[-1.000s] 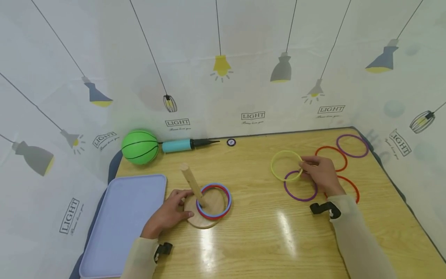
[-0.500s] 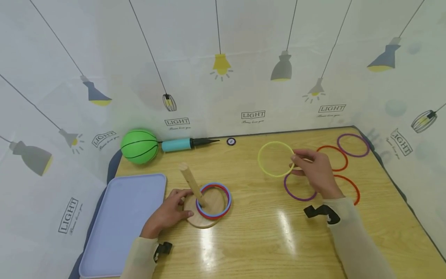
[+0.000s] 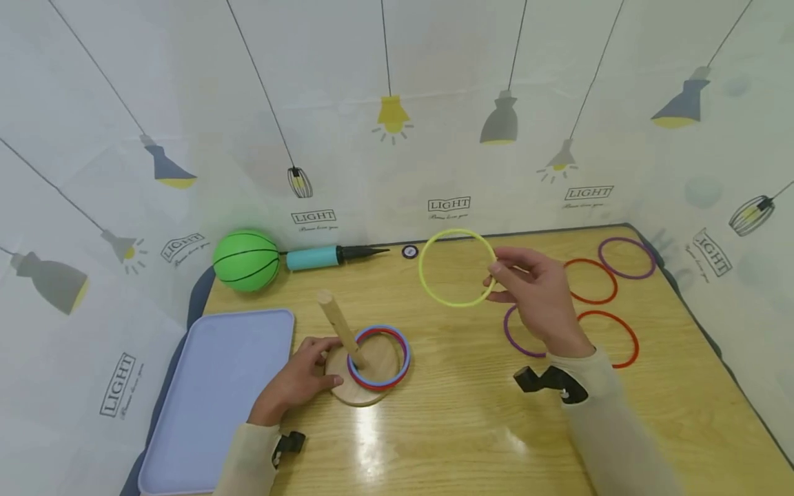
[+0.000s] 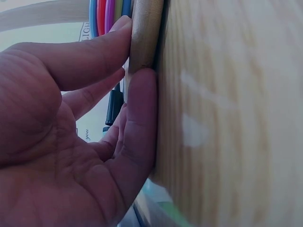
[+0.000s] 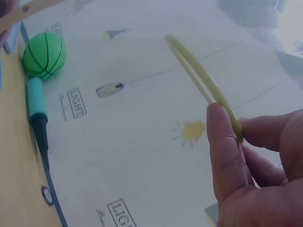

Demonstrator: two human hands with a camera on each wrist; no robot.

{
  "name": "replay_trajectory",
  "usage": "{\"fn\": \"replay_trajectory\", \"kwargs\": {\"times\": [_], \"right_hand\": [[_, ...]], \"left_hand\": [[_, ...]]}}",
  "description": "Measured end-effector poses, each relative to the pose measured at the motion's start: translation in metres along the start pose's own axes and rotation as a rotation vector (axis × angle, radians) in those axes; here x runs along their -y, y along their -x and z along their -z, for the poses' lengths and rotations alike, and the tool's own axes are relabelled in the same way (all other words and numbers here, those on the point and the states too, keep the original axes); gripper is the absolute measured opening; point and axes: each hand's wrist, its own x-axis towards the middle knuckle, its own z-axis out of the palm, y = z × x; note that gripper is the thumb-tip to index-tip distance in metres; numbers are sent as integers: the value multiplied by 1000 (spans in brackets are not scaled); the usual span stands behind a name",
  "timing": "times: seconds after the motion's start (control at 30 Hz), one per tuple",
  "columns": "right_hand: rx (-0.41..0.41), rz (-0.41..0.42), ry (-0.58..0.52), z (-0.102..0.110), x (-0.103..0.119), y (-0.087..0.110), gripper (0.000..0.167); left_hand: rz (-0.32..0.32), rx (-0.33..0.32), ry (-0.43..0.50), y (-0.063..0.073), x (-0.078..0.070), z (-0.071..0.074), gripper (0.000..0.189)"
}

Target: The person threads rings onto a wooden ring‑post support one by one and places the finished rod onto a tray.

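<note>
My right hand (image 3: 538,296) pinches a thin yellow ring (image 3: 457,304) by its right edge, thumb against fingertips, up off the table. In the right wrist view the yellow ring (image 5: 201,71) appears almost edge-on. My left hand (image 3: 300,377) grips the left rim of a round wooden base (image 3: 347,386), from which a wooden peg (image 3: 335,320) rises. Around the peg lies a stack of rings (image 3: 406,358), light blue on top and red beneath. The left wrist view shows several coloured rings (image 4: 101,19) in that stack, with thumb and fingers at the rim of the base (image 4: 146,38).
Right of the peg lie two red rings (image 3: 634,337) and two purple rings (image 3: 626,239), one partly behind my right hand. A lilac tray (image 3: 217,399) sits at the left. Along the back are a green ball (image 3: 246,260), a blue hand pump (image 3: 313,257) and a small round disc (image 3: 409,252).
My right hand has lifted the yellow ring from over the near purple ring and carried it left, toward the peg. My left hand has stayed on the base.
</note>
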Motion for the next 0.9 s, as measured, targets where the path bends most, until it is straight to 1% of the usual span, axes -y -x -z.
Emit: {"fn": "replay_trajectory", "kwargs": {"times": [0.27,0.43,0.53,0.6,0.73,0.9], "right_hand": [[66,47,-73,-49,21,3,23],[120,83,-120,-74,26,3,21],[158,85,-140,-87,26,4,22],[185,80,-149,-96,26,6,23],[252,42,-174,-115,25,10,24],[329,-28,-161,-136,13,11,26]], "left_hand": [[-22,-49,-35,1,-1,-1,66],[-18,-97,-51,0,-1,-2,64],[-11,-117,-51,1,-2,-2,64],[-13,-126,-48,2,-3,-2,64],[-12,-140,-39,2,-3,-2,61],[-4,-147,8,0,0,-3,60]]}}
